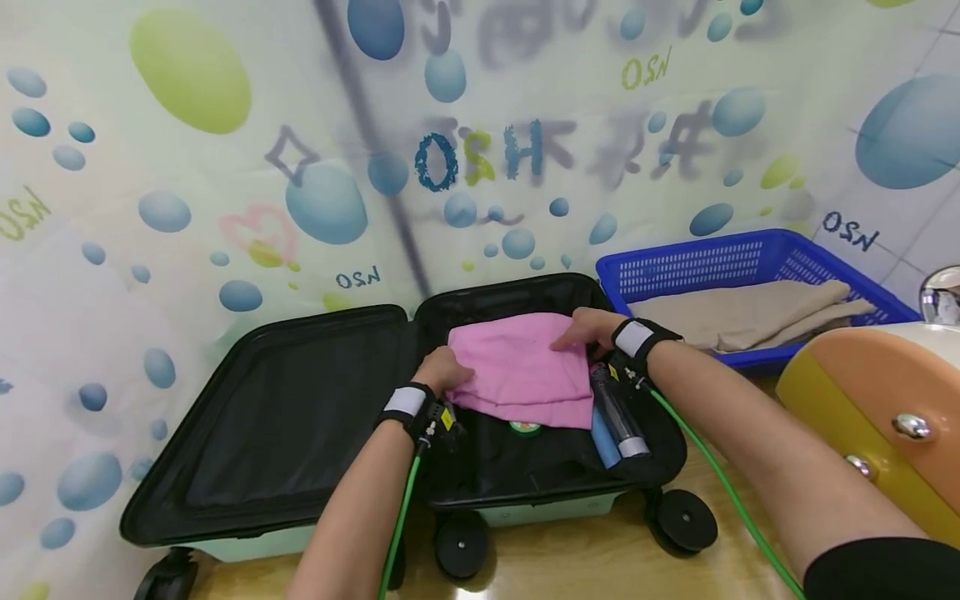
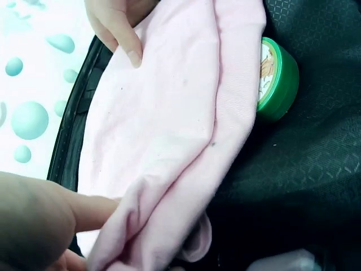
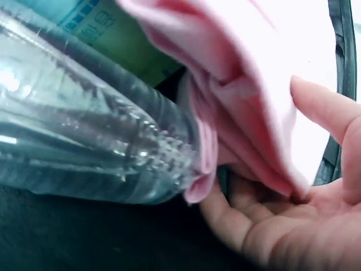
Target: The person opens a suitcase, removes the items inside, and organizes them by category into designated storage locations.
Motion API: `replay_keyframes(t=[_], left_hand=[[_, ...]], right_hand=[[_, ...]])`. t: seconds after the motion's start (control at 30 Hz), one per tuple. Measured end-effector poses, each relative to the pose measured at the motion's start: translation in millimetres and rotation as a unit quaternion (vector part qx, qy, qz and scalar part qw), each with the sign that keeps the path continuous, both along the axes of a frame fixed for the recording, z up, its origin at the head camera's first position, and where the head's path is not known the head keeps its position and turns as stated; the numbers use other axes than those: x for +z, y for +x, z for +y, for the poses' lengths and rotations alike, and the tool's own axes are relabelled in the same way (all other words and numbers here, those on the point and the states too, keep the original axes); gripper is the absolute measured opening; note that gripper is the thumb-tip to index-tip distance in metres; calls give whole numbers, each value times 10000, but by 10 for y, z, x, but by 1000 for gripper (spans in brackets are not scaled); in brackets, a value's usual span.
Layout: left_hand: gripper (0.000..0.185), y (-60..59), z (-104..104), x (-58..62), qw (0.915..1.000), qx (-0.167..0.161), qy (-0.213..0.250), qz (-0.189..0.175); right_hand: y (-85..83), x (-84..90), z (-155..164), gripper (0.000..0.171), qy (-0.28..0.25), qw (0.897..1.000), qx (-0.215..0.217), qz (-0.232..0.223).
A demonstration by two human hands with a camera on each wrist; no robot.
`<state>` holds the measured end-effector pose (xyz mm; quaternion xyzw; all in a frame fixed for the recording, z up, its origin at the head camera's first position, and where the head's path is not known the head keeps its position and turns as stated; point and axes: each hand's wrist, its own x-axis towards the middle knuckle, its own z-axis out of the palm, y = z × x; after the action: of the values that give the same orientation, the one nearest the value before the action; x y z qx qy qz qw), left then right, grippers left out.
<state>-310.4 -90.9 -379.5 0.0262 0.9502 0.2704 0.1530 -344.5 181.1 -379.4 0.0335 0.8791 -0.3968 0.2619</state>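
A folded pink cloth lies over the right half of an open suitcase. My left hand grips its left edge, thumb on top. At the right edge my right hand holds the cloth, and in the right wrist view the thumb lies above it with fingers curled beneath. A clear bottle rests beside the right hand, its end against a pink fold. Next to the bottle is a blue packet. Partly under the cloth's near edge sits a round green container.
The suitcase's other half lies open to the left. Behind on the right, a blue plastic basket holds folded beige cloth. An orange and yellow basin stand is at right. A patterned curtain hangs behind.
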Motion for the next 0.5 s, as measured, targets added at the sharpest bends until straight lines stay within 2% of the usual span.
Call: replay_keyframes(t=[0.13,0.27,0.37,0.5], left_hand=[[19,8,15,-14,9999,46,-136,-16],[12,-7,20,7,9999,93,-115,-4],[8,-24,22,43,9999,14,100,33],[11,-35,2,86,9986,-4,530,54]], right_hand=[[54,-24,7,71,-286,9994,-113,184],[64,-30,7,49,-252,9970,-166,710],[55,-19,14,38,-293,9944,-196,1000],[42,44,20,34,-550,9891,-158,1360]])
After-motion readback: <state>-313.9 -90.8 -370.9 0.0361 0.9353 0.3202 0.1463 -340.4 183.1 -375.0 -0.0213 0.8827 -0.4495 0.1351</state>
